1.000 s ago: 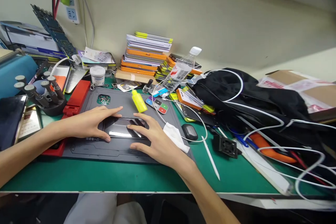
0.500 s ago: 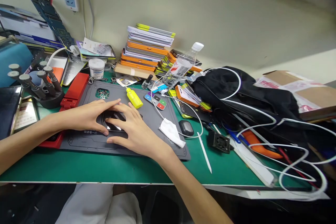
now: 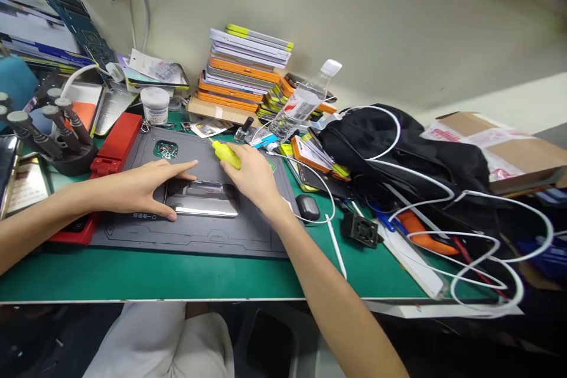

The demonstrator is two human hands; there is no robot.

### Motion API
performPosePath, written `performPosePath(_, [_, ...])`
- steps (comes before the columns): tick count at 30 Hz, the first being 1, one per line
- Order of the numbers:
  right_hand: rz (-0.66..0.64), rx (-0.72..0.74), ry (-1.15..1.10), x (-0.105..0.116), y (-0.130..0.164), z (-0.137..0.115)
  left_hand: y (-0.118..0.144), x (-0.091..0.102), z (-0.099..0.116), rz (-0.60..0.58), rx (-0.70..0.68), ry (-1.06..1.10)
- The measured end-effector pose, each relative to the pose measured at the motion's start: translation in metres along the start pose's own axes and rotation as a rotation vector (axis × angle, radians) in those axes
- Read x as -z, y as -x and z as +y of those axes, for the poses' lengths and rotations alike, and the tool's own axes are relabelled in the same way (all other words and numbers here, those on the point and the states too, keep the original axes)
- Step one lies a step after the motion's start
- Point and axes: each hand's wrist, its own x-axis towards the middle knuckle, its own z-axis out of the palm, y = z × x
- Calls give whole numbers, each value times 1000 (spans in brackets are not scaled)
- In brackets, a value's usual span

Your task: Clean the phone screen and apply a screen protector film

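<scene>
A smartphone (image 3: pixel 206 198) with a dark, glossy face lies flat on the grey work mat (image 3: pixel 177 243). My left hand (image 3: pixel 137 189) rests at its left end, thumb by the near corner and fingers by the far edge, spread apart. The phone's left end is partly covered by that hand. Beyond the phone, my right hand (image 3: pixel 250 174) has its fingers round a small yellow squeeze bottle (image 3: pixel 225 155), whose narrow tip points to the far left. The bottle is tilted; whether it touches the mat I cannot tell.
Left of the mat are a red clamp-like bar (image 3: pixel 119 144) and a screwdriver stand (image 3: pixel 73 156). Small screws (image 3: pixel 166 149) fill a mat recess. A water bottle (image 3: pixel 301 103), stacked cases (image 3: pixel 243 71), a black earbud case (image 3: pixel 307 207), a white stylus (image 3: pixel 336 248) and looped white cables (image 3: pixel 505 260) lie around.
My right hand has left the phone and moved away and rightward to grasp the yellow bottle. My left hand stays by the phone, now more exposed. The view has shifted slightly.
</scene>
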Motion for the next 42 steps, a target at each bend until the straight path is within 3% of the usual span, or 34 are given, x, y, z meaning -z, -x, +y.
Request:
performPosePath(2, [44,-25,-117,6,6,9,0,0,1,7,0,-9])
performPosePath(6, [134,-137,-577,15,24,27,1,-2,5,44,-17,-51])
performPosePath(10, [152,-162,-748,12,32,33,1,-3,8,63,-54,-63])
performPosePath(18, [226,-73,-655,10,33,37,-3,2,8,98,46,-259])
performPosePath(27, [190,-2,-573,7,35,35,-8,5,17,95,47,-62])
performPosePath(35, [200,22,-497,4,38,40,-7,3,24,114,-1,-59])
performPosePath(42, [193,9,-435,4,41,42,-7,4,25,68,56,-55])
